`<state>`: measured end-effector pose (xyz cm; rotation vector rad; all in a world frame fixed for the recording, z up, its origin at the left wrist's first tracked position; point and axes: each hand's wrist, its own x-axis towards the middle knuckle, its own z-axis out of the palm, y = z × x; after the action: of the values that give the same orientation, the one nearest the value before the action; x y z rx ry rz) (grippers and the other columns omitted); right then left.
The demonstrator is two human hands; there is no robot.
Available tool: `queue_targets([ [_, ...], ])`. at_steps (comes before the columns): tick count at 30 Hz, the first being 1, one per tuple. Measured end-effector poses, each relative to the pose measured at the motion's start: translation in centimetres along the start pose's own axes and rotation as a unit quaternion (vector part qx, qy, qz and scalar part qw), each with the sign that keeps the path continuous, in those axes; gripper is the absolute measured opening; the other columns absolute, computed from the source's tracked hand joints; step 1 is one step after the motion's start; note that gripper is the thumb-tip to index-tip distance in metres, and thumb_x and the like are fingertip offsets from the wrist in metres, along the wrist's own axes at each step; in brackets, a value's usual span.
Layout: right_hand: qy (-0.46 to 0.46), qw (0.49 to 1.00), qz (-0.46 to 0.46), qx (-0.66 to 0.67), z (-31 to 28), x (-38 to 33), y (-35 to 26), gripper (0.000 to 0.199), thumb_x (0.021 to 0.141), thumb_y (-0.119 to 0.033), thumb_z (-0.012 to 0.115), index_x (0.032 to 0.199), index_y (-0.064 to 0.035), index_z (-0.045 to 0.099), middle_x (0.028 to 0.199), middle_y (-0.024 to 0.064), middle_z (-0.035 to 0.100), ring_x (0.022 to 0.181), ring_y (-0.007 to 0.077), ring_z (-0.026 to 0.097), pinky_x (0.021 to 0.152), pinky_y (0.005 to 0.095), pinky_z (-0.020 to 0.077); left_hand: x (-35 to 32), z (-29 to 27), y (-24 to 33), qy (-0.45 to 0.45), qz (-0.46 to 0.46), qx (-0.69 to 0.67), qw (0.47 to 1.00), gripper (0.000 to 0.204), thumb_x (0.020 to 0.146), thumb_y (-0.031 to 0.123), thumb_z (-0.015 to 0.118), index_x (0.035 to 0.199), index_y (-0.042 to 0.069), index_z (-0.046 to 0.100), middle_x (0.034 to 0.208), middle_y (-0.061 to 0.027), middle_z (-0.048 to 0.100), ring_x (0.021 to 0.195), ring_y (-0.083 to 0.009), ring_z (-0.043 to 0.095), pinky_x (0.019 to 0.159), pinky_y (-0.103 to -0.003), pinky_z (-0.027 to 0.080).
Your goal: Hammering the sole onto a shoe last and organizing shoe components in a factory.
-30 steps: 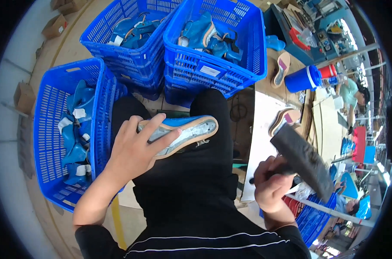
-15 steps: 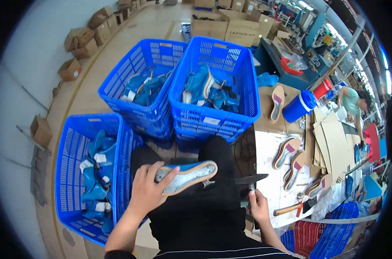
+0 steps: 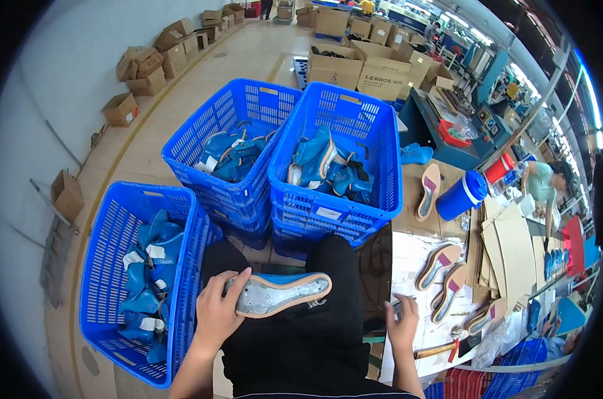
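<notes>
My left hand (image 3: 220,309) grips a blue shoe (image 3: 285,296) by one end above my lap, bottom turned up. Its grey, metallic-looking underside is framed by a tan edge, with a small loose scrap hanging from the near side. At the left edge of the worktable (image 3: 408,246), my right hand (image 3: 402,324) has its fingers apart; a small dark thing shows just behind them, too hidden to name. To the right of that hand lie a hammer (image 3: 434,350) with a wooden handle and a pair of shoe soles (image 3: 439,266) (image 3: 450,292) with purple patches.
Blue crates stand at the left (image 3: 182,266), far left (image 3: 175,156) and far middle (image 3: 388,213), holding blue shoes. A blue jug (image 3: 461,196), cardboard sheets (image 3: 511,249) and another sole (image 3: 428,193) lie on the table. A co-worker (image 3: 544,186) is at the far right.
The dark-bladed knife that my right hand held is no longer seen in it, and those fingers have spread. The shoe in my left hand has turned its underside more toward me. The view has tilted up.
</notes>
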<state>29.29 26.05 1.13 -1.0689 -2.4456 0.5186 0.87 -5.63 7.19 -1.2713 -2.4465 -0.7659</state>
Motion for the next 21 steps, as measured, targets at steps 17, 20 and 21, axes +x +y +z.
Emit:
queue_targets([
  [17,-0.261,0.805,-0.153,0.511,2.9,5.3,-14.7,0.054,0.091,-0.029,0.086,0.133,0.0004,0.068,0.118,0.0127,0.072,0.113,0.0218,0.069,0.095,0.0335,0.0539,2.1,-1.6,0.1,0.185,-0.08,-0.417,0.886,0.061,0.077,0.0,0.089,0.135,0.003,0.069,0.12,-0.0122,0.066,0.111,-0.0255,0.069,0.096,-0.034,0.055],
  [20,-0.408,0.694,0.132,0.579,0.7,3.3,-16.8,0.066,0.107,-0.057,0.058,0.143,-0.0012,0.056,0.114,0.0128,0.073,0.101,0.022,0.073,0.086,0.0344,0.0598,4.6,0.1,0.0,0.171,-0.027,-0.506,0.845,0.052,0.094,0.014,0.083,0.139,0.002,0.061,0.127,-0.0091,0.066,0.111,-0.0189,0.066,0.099,-0.032,0.051],
  [21,-0.474,0.619,0.161,0.605,0.9,2.8,-16.0,0.07,0.107,-0.06,0.054,0.148,-0.0029,0.049,0.115,0.0153,0.073,0.098,0.0259,0.075,0.081,0.0386,0.0625,4.6,2.1,0.6,0.165,-0.125,-0.62,0.757,0.043,0.099,0.017,0.077,0.136,0.002,0.062,0.123,-0.0071,0.067,0.109,-0.0164,0.066,0.097,-0.031,0.052],
])
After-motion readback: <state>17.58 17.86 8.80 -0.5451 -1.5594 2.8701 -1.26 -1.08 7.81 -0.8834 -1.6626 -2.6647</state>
